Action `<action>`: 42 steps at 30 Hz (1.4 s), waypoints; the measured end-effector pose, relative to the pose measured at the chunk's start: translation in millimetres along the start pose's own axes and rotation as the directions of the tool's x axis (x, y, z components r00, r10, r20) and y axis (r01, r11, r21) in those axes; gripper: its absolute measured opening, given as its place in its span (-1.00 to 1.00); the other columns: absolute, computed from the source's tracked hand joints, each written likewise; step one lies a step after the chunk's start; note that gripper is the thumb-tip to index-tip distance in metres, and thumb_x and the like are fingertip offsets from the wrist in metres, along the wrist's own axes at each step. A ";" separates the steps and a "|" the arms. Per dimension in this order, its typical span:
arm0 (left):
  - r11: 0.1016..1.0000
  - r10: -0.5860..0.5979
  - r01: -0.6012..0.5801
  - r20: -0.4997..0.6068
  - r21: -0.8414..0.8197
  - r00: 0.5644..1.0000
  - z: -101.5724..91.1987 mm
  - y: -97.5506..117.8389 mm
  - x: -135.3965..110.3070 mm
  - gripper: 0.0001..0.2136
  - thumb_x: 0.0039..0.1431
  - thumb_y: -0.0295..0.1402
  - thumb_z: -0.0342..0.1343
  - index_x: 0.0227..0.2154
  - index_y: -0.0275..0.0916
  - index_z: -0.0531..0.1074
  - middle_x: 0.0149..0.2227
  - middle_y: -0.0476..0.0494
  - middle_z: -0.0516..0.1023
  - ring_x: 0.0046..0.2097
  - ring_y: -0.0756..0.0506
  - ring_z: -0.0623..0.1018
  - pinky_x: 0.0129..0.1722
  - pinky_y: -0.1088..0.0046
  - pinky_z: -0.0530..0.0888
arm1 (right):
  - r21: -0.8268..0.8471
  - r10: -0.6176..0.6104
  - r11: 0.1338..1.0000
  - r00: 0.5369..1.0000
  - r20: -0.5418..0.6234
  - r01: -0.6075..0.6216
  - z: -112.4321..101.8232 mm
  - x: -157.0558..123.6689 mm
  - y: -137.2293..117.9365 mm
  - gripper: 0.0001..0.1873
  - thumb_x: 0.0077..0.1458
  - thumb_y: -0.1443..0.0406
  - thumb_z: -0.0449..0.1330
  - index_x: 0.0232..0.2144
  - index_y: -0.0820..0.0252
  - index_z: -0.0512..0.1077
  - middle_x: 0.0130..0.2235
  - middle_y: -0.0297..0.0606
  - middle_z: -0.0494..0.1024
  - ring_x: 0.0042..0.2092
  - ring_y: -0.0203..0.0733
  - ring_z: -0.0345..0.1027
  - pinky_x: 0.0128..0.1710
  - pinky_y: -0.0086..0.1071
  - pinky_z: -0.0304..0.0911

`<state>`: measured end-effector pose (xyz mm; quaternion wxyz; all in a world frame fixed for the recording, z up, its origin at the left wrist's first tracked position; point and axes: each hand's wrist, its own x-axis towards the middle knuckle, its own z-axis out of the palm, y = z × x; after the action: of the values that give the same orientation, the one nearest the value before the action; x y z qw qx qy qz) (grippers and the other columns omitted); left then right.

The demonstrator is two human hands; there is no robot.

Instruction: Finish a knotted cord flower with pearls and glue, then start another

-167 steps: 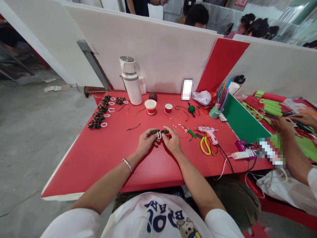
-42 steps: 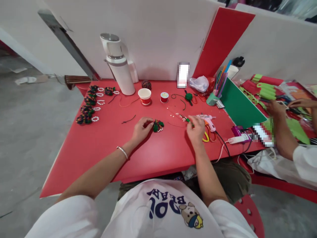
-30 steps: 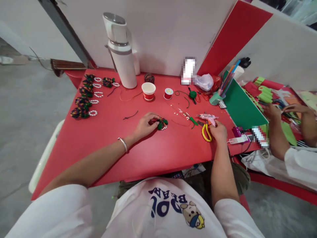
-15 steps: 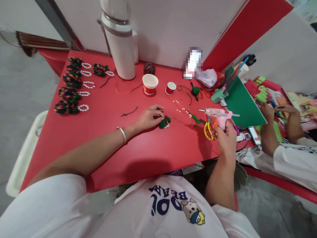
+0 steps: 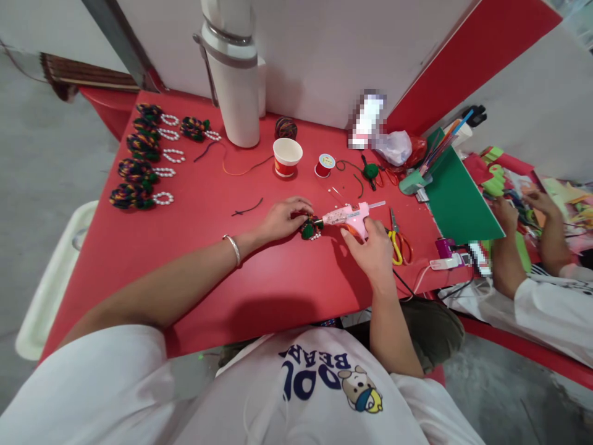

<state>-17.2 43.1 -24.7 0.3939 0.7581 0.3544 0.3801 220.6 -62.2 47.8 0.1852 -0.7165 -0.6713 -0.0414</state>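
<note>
My left hand (image 5: 286,219) pinches a small dark green yarn piece (image 5: 307,230) on the red table; a short loop of white beads shows at its lower edge. In my right hand (image 5: 372,247) is a pink hot glue gun (image 5: 345,216), its glue stick poking out at the back. The gun's metal nozzle points left and reaches the green yarn piece; whether it touches is too small to tell. Scissors (image 5: 396,242) with yellow and orange handles lie just right of the gun. Loose white beads lie behind it, partly covered.
Several multicoloured yarn pieces with bead loops (image 5: 131,196) line the table's left side. Behind my hands stand a paper cup (image 5: 287,162), a thread spool (image 5: 325,164), a yarn ball (image 5: 286,128) and a tall white flask (image 5: 236,93). A co-worker's hands (image 5: 507,216) are at far right.
My right hand has carried the glue gun left, from near the scissors to the green yarn piece. My left hand stays on that piece. The view has shifted slightly.
</note>
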 end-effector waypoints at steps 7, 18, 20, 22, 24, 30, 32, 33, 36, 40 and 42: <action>0.999 0.027 -0.025 0.077 -0.026 0.997 -4.4 3.3 -1.3 -0.73 0.03 -0.48 0.14 -0.20 -0.17 0.61 0.05 -0.16 0.57 -0.01 -0.15 0.61 0.05 0.26 0.55 | -0.053 -0.032 0.998 1.000 0.001 0.032 7.3 0.8 -1.2 -0.56 0.25 -0.04 0.17 -0.08 0.18 0.48 -0.17 -0.11 0.55 -0.19 -0.03 0.42 -0.29 -0.32 0.17; 0.996 0.064 -0.070 0.100 0.057 0.993 -3.2 7.5 -1.2 -0.66 0.04 -0.50 0.11 -0.13 -0.16 0.60 -0.10 -0.11 0.67 -0.09 -0.13 0.62 -0.05 0.33 0.53 | -0.110 0.019 0.994 1.000 0.003 -0.019 14.4 2.0 -6.1 -0.58 0.26 0.00 0.17 -0.05 0.20 0.50 -0.14 -0.10 0.52 -0.22 -0.08 0.39 -0.37 -0.34 0.07; 0.996 0.076 -0.081 0.086 0.049 0.993 -2.7 6.7 -1.6 -0.68 0.05 -0.50 0.12 -0.13 -0.16 0.61 -0.09 -0.11 0.67 -0.10 -0.13 0.62 -0.05 0.33 0.53 | -0.107 0.020 0.994 1.000 -0.006 -0.020 14.9 1.7 -5.3 -0.58 0.26 0.00 0.18 -0.06 0.20 0.50 -0.14 -0.10 0.52 -0.21 -0.07 0.39 -0.36 -0.33 0.09; 0.996 0.084 -0.087 0.068 0.036 0.994 -1.8 5.4 -1.9 -0.70 0.06 -0.49 0.14 -0.14 -0.15 0.61 -0.08 -0.11 0.66 -0.08 -0.13 0.63 -0.04 0.32 0.53 | -0.107 0.012 0.994 0.999 -0.029 -0.015 15.4 1.3 -4.3 -0.57 0.26 -0.01 0.18 -0.07 0.20 0.50 -0.16 -0.10 0.52 -0.20 -0.05 0.39 -0.36 -0.33 0.10; 0.997 0.078 -0.079 0.057 0.024 0.995 -0.9 4.1 -2.1 -0.71 0.06 -0.50 0.16 -0.15 -0.14 0.61 -0.06 -0.10 0.66 -0.06 -0.13 0.63 -0.03 0.31 0.53 | -0.110 0.004 0.994 0.999 -0.048 -0.009 15.9 0.9 -3.5 -0.57 0.25 -0.01 0.18 -0.05 0.20 0.50 -0.15 -0.10 0.53 -0.19 -0.05 0.40 -0.35 -0.33 0.11; 0.997 0.064 -0.066 0.051 0.028 0.997 0.1 4.0 -1.7 -0.74 0.07 -0.50 0.17 -0.19 -0.15 0.62 -0.06 -0.12 0.65 -0.06 -0.13 0.63 0.02 0.30 0.54 | -0.137 0.021 0.990 0.999 -0.047 -0.027 14.6 0.5 -4.5 -0.56 0.25 0.03 0.19 0.00 0.21 0.49 -0.12 -0.08 0.53 -0.20 -0.06 0.40 -0.38 -0.34 0.06; 0.998 0.059 -0.061 0.057 0.031 0.997 -0.1 5.2 -1.5 -0.75 0.08 -0.49 0.17 -0.19 -0.15 0.62 -0.06 -0.12 0.65 -0.06 -0.13 0.63 0.02 0.30 0.54 | -0.142 0.020 0.990 0.999 -0.038 -0.025 13.2 0.3 -5.6 -0.58 0.25 0.05 0.19 0.00 0.20 0.49 -0.12 -0.09 0.52 -0.22 -0.08 0.39 -0.39 -0.34 0.04; 0.998 0.058 -0.059 0.058 0.030 0.997 -0.4 5.8 -1.5 -0.75 0.08 -0.49 0.16 -0.19 -0.15 0.62 -0.06 -0.11 0.65 -0.06 -0.13 0.63 0.02 0.30 0.54 | -0.144 0.021 0.989 0.999 -0.030 -0.025 12.6 0.2 -6.1 -0.59 0.25 0.06 0.18 0.00 0.20 0.49 -0.12 -0.09 0.52 -0.22 -0.08 0.38 -0.39 -0.34 0.03; 0.998 0.058 -0.060 0.061 0.024 0.996 -1.1 7.1 -1.6 -0.74 0.09 -0.50 0.15 -0.18 -0.14 0.62 -0.05 -0.10 0.64 -0.07 -0.12 0.64 0.02 0.32 0.54 | -0.150 0.034 0.988 0.999 -0.004 -0.035 11.3 -0.1 -7.5 -0.59 0.25 0.07 0.18 0.02 0.20 0.48 -0.10 -0.08 0.51 -0.22 -0.08 0.37 -0.40 -0.33 0.02; 0.998 0.060 -0.063 0.068 0.031 0.996 -2.2 7.9 -1.8 -0.73 0.08 -0.50 0.13 -0.19 -0.15 0.62 -0.05 -0.11 0.65 -0.07 -0.11 0.64 0.01 0.32 0.53 | -0.161 0.036 0.986 0.999 -0.008 -0.036 11.6 -0.3 -8.9 -0.59 0.25 0.09 0.19 0.02 0.21 0.49 -0.10 -0.08 0.51 -0.22 -0.09 0.36 -0.40 -0.33 0.00; 0.997 0.064 -0.066 0.073 0.034 0.995 -2.9 8.8 -1.9 -0.73 0.09 -0.50 0.12 -0.18 -0.16 0.61 -0.04 -0.12 0.65 -0.06 -0.12 0.63 0.02 0.32 0.53 | -0.172 0.025 0.985 1.000 -0.016 -0.027 11.4 -0.2 -9.7 -0.60 0.25 0.10 0.18 0.01 0.22 0.50 -0.10 -0.09 0.51 -0.23 -0.10 0.35 -0.40 -0.33 -0.02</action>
<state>-18.4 38.6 -16.4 0.3799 0.7896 0.3221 0.3585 208.9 -58.5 39.1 0.1275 -0.7382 -0.6545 -0.1018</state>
